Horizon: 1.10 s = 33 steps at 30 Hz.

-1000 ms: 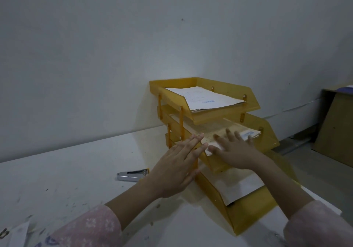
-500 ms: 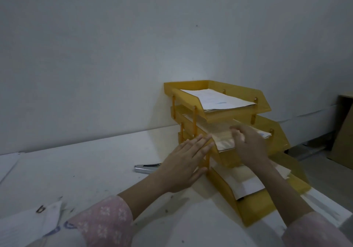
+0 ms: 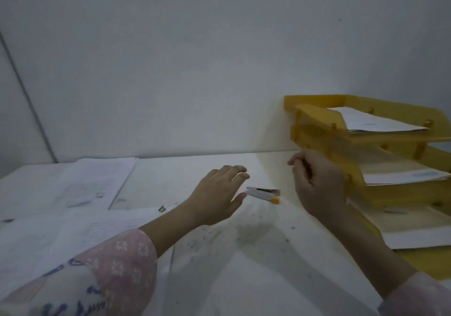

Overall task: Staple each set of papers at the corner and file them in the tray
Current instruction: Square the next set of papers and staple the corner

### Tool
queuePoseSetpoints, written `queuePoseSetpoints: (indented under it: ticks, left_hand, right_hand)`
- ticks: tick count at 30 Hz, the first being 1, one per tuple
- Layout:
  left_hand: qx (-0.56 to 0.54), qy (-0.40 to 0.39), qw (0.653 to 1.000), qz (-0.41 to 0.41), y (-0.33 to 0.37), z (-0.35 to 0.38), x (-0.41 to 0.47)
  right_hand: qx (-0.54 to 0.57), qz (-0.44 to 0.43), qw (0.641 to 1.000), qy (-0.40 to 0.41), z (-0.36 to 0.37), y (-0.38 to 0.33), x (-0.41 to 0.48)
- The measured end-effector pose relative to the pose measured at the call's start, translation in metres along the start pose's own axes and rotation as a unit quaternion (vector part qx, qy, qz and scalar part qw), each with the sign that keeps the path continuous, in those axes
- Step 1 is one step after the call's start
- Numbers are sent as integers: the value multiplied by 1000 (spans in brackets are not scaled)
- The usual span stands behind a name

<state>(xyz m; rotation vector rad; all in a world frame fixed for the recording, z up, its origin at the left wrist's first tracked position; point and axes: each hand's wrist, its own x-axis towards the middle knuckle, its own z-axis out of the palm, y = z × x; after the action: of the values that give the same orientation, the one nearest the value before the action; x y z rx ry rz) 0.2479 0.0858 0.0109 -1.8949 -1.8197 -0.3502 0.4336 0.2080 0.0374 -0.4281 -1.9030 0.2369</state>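
Reaching toward stapler (image 3: 263, 193): your left hand (image 3: 219, 193) hovered just beside it, fingers apart, empty. Right hand (image 3: 317, 188) sat loosely curled, holding nothing, by yellow tray (image 3: 317, 99). Loose papers (image 3: 92, 184) lay left on surface (image 3: 244, 254). Likely best: grip stapler's middle, carry to papers' corner.

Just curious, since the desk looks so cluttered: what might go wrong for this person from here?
The left hand hovers beside the stapler; a hasty reach might knock it away. The right hand is close to the yellow tray, so a bump could shift its jutting papers. Loose sheets overlap; sets might mix.
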Motion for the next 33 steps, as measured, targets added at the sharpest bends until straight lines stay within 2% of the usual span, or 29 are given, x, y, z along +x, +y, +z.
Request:
queuePoseSetpoints:
  ticks: [4, 10, 13, 16, 21, 23, 25, 28, 33]
  left_hand:
    - [34, -39, 997, -65, -32, -19, -47]
    - [43, -77, 977, -193, -68, -43, -118]
    - [40, -104, 955, -276, -85, -50, -150]
    - [26, -126, 913, -388, -101, -52, -175]
    - [49, -166, 819, -547, -125, -58, -206]
    - [56, -183, 781, -595, -131, -61, -213]
    - [54, -217, 757, -614, -135, -61, -217]
    - [59, -240, 750, -613, -138, -59, -218]
    - [49, -216, 779, -587, -134, -54, -213]
  right_hand:
    - [11, 12, 987, -157, 41, -33, -6]
    - [2, -22, 937, -347, 96, -80, -29]
    - [-11, -39, 907, -419, 120, -100, -40]
    - [-46, -43, 876, -478, 137, -112, -51]
    - [-127, -26, 843, -522, 156, -124, -62]
    - [-152, -10, 844, -515, 159, -125, -64]
    - [-177, 6, 847, -501, 160, -125, -65]
    - [-188, 18, 849, -494, 160, -125, -66]
    - [-172, 6, 854, -492, 160, -131, -73]
